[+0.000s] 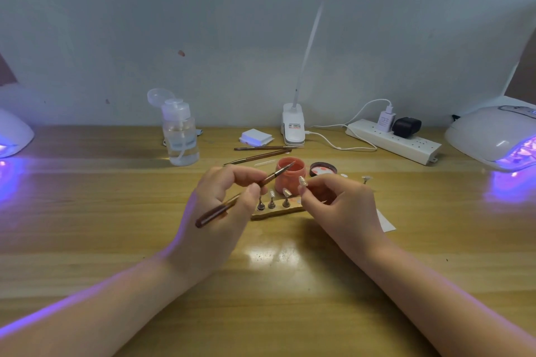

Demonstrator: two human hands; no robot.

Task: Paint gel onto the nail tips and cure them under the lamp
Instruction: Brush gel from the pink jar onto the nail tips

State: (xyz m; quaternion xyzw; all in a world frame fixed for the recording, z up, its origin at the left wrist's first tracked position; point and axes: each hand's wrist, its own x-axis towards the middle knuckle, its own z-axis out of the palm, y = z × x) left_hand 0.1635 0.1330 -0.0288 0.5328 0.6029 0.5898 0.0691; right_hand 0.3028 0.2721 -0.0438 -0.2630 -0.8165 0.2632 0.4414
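Brush (pixel 246 193): pinched in the left hand (pixel 223 200), bristle end up over the pink gel jar (pixel 290 172).
Right hand (pixel 336 203): fingers curled, pinching a nail tip (pixel 303 181) beside the jar.
Holder (pixel 277 210): three more nail tips on stands, between both hands on the worktop (pixel 261 284).
Jar lid (pixel 323 169): lying right of the jar.
Cure lamps: one glowing at far right (pixel 493 136), another at far left (pixel 13 133).

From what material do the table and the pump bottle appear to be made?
Table: it looks like wood or a wood-look laminate, with visible grain and a glossy finish that reflects the lamp. Pump bottle: probably clear plastic; the liquid and tube show through, and the cap is cloudy white.
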